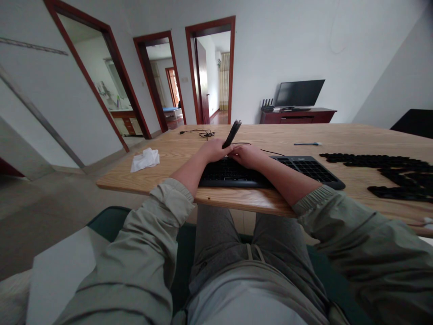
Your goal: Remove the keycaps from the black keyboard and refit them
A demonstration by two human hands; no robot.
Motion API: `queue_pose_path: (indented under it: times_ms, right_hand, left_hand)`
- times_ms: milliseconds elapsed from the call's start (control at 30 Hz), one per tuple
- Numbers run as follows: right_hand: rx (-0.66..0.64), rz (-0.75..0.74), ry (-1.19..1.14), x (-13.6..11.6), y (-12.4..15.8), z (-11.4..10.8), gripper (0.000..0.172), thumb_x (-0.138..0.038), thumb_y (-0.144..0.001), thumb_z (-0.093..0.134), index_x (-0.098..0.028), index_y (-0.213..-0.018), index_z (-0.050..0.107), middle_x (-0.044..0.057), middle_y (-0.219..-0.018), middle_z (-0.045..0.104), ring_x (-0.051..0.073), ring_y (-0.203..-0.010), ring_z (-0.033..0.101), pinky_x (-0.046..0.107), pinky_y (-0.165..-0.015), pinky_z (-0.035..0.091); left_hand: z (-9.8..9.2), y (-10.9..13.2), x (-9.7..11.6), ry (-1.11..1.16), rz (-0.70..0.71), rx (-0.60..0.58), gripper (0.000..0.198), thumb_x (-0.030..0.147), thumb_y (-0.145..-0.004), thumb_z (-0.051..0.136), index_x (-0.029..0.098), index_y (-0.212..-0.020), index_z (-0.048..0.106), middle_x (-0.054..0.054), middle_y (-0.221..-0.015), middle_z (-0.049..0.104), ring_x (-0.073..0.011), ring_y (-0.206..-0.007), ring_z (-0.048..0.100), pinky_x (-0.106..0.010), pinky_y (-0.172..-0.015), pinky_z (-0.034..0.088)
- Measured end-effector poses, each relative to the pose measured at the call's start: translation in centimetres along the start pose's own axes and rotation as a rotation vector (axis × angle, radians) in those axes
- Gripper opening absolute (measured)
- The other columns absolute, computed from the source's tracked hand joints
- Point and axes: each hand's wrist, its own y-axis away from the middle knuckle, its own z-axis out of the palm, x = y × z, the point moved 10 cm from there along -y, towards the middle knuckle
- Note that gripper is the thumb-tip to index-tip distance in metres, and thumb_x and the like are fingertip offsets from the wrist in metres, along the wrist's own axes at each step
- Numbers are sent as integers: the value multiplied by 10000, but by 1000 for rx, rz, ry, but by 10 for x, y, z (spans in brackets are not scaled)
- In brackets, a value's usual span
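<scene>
Left hand (pixel 213 151) closed on a slim black cylindrical tool (pixel 232 134), upper end tilted away. Right hand (pixel 246 155) curled just beside it, grip unclear; both rest over a black plastic keyboard (pixel 304 169). Left of the hands, a crumpled white tissue (pixel 145 160); right, rows of black keycaps (pixel 399 180) on a pale wooden table (pixel 355 135). Beyond the hands, a coiled thin black cable (pixel 206 133) and a slender blue stick (pixel 307 143).

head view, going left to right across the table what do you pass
crumpled white tissue → black keyboard → loose black keycaps
</scene>
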Motion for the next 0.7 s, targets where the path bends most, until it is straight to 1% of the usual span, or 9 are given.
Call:
queue_pose_path:
  times_ms: [67, 167, 233, 300, 400, 467, 567, 633, 700]
  right_hand:
    - [-13, -50, 117, -6, -1, 2, 261, -312, -940, 527, -218, -1021, 757, 118, -1099, 735, 281, -1001, 670, 385, -917, 466]
    - [3, -3, 178, -4, -3, 0, 267, -341, -937, 530, -223, -977, 767, 115, -1023, 748, 278, -956, 680, 362, -869, 477]
    - [29, 49, 152, 0, -2, -3, 252, -363, -923, 553, -233, -954, 766, 99, -971, 752, 262, -920, 682, 344, -838, 482]
    - [51, 68, 92, 3, 0, -6, 232, -350, -907, 566, -233, -959, 759, 82, -941, 752, 240, -873, 679, 332, -805, 485]
    - [37, 15, -3, 2, 3, -6, 222, -262, -870, 573, -221, -1000, 748, 63, -952, 751, 208, -826, 670, 318, -781, 492]
    - [20, -14, -44, 2, 6, -4, 262, -205, -839, 575, -213, -1041, 743, 61, -984, 750, 198, -829, 666, 312, -787, 497]
    - [23, 2, -88, 6, 9, -4, 315, -156, -816, 565, -205, -1077, 734, 60, -996, 749, 192, -846, 663, 308, -799, 500]
    - [37, 20, -134, 6, 11, -7, 303, -155, -819, 562, -195, -1063, 737, 60, -981, 749, 186, -837, 659, 304, -800, 500]
    - [70, 49, -194, 7, 13, -13, 262, -196, -842, 564, -182, -1033, 744, 67, -959, 749, 180, -803, 652, 301, -781, 500]
  left_hand:
    - [-1, 0, -3, -24, -30, 11, 498, 558, -893, 471, 160, -1023, 739, -118, -977, 736, -268, -918, 662, -336, -828, 489]
    - [-2, 0, -8, -49, -102, 29, 508, 608, -844, 521, 165, -947, 749, -119, -911, 731, -271, -893, 662, -334, -813, 483]
    - [-4, 1, -14, -52, -152, 40, 493, 608, -820, 550, 162, -892, 748, -123, -854, 717, -277, -867, 660, -342, -800, 482]
    - [-7, 2, -20, -51, -195, 71, 443, 559, -821, 559, 157, -865, 739, -127, -836, 707, -278, -847, 655, -349, -785, 480]
    - [-12, 3, -28, -43, -227, 116, 364, 460, -833, 537, 143, -825, 714, -130, -834, 697, -261, -791, 640, -350, -745, 474]
    - [-13, 3, -31, -1, -228, 130, 326, 417, -832, 527, 137, -784, 689, -118, -803, 682, -237, -741, 620, -341, -714, 465]
    - [-14, 3, -31, 128, -196, 159, 280, 366, -832, 515, 142, -714, 635, -70, -710, 631, -196, -673, 579, -316, -669, 445]
    - [-14, 2, -26, 222, -148, 160, 262, 337, -833, 506, 149, -671, 588, -41, -669, 588, -176, -656, 554, -303, -654, 434]
    - [-11, 1, -18, 296, -91, 130, 263, 331, -841, 501, 154, -653, 551, -26, -667, 562, -167, -674, 540, -299, -674, 436]
